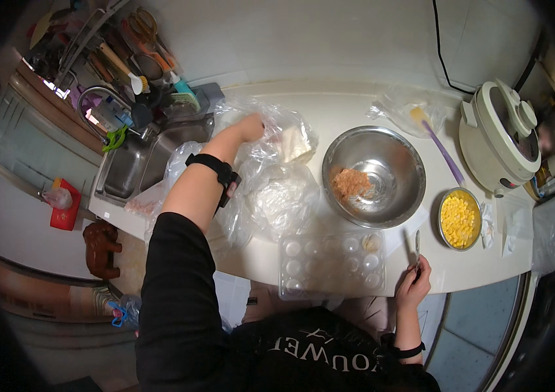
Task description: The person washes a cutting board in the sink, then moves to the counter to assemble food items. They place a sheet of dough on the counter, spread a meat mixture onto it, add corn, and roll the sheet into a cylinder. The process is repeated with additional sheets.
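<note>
— From my feed, the left hand (250, 126) has its fingertips buried in crinkled clear plastic bags (271, 170); I can't tell what they touch.

— And the thin metal utensil (417, 247)?

— Too small to tell its kind.

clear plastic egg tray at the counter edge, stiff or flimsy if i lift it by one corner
The clear plastic egg tray looks thin, so it would probably flex. It seems nearly empty, so likely light. It overhangs the white counter edge slightly, so a push might tip it.
</note>
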A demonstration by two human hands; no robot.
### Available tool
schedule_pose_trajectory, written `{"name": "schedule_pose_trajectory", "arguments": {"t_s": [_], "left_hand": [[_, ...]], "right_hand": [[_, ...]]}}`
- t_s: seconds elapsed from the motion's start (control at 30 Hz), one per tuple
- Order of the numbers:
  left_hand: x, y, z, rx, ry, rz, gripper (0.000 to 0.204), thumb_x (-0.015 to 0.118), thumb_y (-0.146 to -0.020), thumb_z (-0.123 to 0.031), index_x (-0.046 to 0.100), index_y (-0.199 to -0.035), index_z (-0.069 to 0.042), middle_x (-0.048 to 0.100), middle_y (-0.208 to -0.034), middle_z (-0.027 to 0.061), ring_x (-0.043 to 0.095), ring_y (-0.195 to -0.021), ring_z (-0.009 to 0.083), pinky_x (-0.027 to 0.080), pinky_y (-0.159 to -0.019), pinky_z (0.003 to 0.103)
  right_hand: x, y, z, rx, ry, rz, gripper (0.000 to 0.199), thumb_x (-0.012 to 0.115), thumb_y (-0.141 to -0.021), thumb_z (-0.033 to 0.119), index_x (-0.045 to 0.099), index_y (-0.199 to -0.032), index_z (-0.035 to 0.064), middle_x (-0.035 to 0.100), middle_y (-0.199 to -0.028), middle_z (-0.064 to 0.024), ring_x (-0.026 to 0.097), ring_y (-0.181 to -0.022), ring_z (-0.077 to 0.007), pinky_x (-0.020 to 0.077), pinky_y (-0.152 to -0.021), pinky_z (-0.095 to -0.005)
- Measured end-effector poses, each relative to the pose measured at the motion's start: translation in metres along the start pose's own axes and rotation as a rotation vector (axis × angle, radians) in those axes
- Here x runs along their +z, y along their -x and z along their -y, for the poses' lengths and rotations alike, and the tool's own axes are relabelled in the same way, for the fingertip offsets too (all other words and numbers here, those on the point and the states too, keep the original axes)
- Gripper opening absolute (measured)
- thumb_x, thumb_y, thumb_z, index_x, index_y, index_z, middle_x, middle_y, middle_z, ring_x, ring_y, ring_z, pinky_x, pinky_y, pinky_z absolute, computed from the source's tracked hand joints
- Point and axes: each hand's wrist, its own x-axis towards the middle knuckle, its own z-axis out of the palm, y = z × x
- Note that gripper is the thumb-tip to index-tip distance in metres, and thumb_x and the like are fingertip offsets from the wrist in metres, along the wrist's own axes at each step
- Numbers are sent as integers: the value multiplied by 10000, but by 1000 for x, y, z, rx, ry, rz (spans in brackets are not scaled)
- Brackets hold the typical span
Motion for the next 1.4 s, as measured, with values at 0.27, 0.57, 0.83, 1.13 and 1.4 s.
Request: {"name": "schedule_pose_trajectory", "arguments": {"t_s": [0.27,0.57,0.83,1.13,1.4], "left_hand": [[9,-13,-24,-37,127,208,634,728,-690,-486,610,-1104,-21,630,-1051,155,586,-975,277,443,-857,359],[27,-11,-30,140,133,132,645,708,-698,-495,576,-1103,-10,582,-1123,194,540,-1057,310,410,-921,380],[18,-11,-10,75,5,-33,586,719,-719,-383,563,-1163,-33,625,-1073,136,592,-982,252,451,-881,340],[15,-2,-14,1,97,-112,569,727,-704,-434,598,-1079,-27,625,-1023,148,592,-941,271,459,-846,347],[19,-4,-23,-53,-40,-19,667,748,-644,-501,602,-1085,-23,617,-1060,160,584,-978,296,451,-861,369]], "right_hand": [[1,-1,-1,-13,0,-14,311,402,-812,-20,537,-1090,-45,586,-729,-115,592,-626,-222,485,-611,-301],[0,-1,3,-28,5,-21,296,409,-819,-23,539,-1083,-50,583,-726,-118,589,-623,-221,482,-605,-299],[0,-1,3,-38,-24,-29,295,410,-815,-36,540,-1080,-49,579,-713,-113,585,-618,-205,481,-605,-290],[0,0,2,-16,-22,-21,292,411,-814,-40,539,-1075,-51,597,-742,-129,595,-624,-213,486,-611,-291],[0,0,1,-27,-21,-29,294,413,-813,-32,539,-1077,-49,594,-742,-131,598,-625,-220,488,-608,-298]]}}
